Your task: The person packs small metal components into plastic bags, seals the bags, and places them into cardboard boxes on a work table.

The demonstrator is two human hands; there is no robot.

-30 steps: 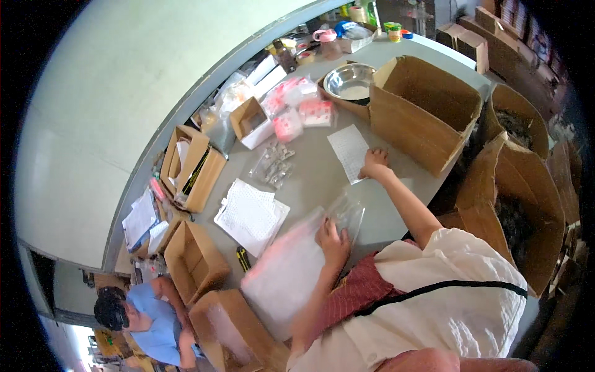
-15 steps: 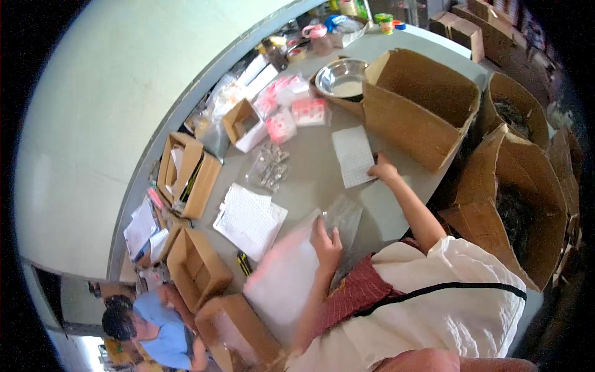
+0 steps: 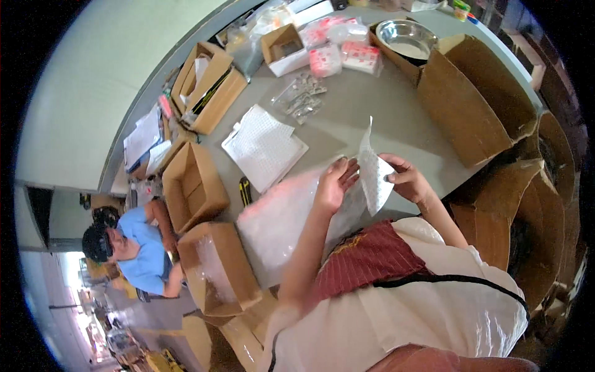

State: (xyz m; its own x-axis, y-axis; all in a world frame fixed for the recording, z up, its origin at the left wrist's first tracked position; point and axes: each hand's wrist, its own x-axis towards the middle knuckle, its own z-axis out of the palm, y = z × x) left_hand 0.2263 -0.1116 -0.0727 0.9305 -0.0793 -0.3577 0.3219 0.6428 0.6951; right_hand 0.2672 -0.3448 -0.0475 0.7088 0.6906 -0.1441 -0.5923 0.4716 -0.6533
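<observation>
1. The left hand (image 3: pixel 333 185) and the right hand (image 3: pixel 406 178) hold together a white bubble sheet (image 3: pixel 373 177), lifted above the grey desk (image 3: pixel 372 111) and standing almost upright.
2. The right hand grips the right edge of the sheet with thumb and fingers closed on it; the left hand presses its fingers on the left side of the same sheet.
3. Under the sheet, to its lower left, a large pile of clear bubble wrap (image 3: pixel 288 217) lies on the desk.
4. To the upper left of the sheet lies a stack of white sheets (image 3: pixel 263 146), and further up some small clear bags with metal parts (image 3: pixel 300 98).
5. To the upper right of the sheet stands a big open cardboard box (image 3: pixel 474 105), and behind it a metal bowl (image 3: pixel 406 38).
6. Far to the lower left of the sheet, another person in a blue shirt (image 3: pixel 145 254) bends beside open cardboard boxes (image 3: pixel 192 186).
</observation>
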